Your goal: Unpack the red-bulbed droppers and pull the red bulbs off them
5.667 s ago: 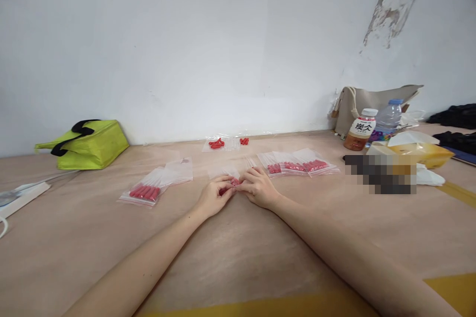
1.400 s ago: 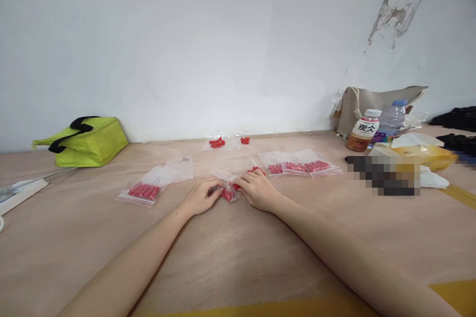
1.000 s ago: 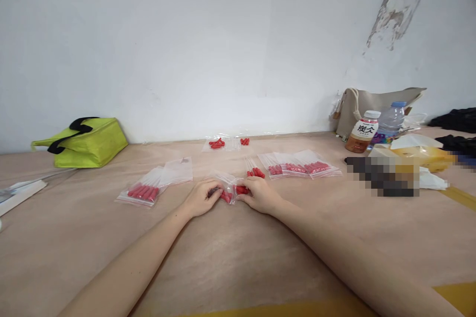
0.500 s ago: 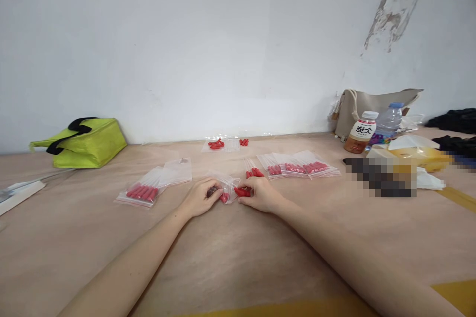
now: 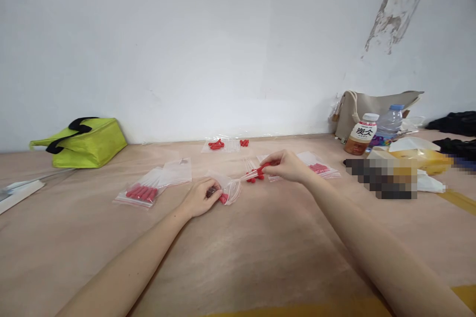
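Observation:
My left hand (image 5: 201, 197) rests on the table, fingers closed on the edge of a small clear zip bag (image 5: 228, 190) with red-capped pieces inside. My right hand (image 5: 285, 165) hovers a little to the right and further back, pinching a red-bulbed clear pipette (image 5: 256, 174) whose thin tip points toward the bag's mouth. A few more loose pipettes (image 5: 250, 165) lie just under it.
Filled bags lie at left (image 5: 142, 193) and behind my right hand (image 5: 320, 167). More red pieces (image 5: 216, 144) sit by the wall. A green bag (image 5: 86, 142) stands far left; bottles (image 5: 360, 133), a beige tote (image 5: 375, 104) and tissues (image 5: 420, 151) crowd the right.
My right hand has left the bag's mouth, moved right and back, and lifted a pipette from the loose pile. My left hand has kept hold of the bag.

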A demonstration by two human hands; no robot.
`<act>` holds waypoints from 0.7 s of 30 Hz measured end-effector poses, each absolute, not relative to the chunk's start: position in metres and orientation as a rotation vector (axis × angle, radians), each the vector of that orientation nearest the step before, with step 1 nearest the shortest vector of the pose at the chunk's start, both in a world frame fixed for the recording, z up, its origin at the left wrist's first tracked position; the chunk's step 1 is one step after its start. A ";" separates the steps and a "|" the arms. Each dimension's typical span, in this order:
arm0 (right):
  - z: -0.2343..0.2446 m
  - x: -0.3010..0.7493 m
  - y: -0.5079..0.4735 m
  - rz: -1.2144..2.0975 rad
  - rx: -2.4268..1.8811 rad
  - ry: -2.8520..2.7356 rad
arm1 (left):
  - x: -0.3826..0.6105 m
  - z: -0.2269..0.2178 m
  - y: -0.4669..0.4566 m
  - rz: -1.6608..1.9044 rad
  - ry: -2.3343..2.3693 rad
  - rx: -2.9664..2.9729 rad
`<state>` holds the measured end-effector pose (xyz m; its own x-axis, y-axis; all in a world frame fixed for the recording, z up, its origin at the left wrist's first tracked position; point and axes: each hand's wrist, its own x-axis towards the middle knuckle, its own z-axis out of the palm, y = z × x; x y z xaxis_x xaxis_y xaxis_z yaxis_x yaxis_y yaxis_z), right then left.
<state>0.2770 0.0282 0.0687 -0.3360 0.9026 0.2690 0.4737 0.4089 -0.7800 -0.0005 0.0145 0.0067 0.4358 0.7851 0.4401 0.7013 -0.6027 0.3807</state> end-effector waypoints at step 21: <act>-0.004 0.265 0.056 0.142 -1.262 -1.842 | 0.000 0.003 0.020 0.789 1.093 2.747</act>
<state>0.2649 0.0558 -0.0040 -0.1034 0.8015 0.5890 0.7019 0.4783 -0.5277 -0.0003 0.0202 0.0035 0.6126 0.6613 0.4329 0.6190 -0.7420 0.2577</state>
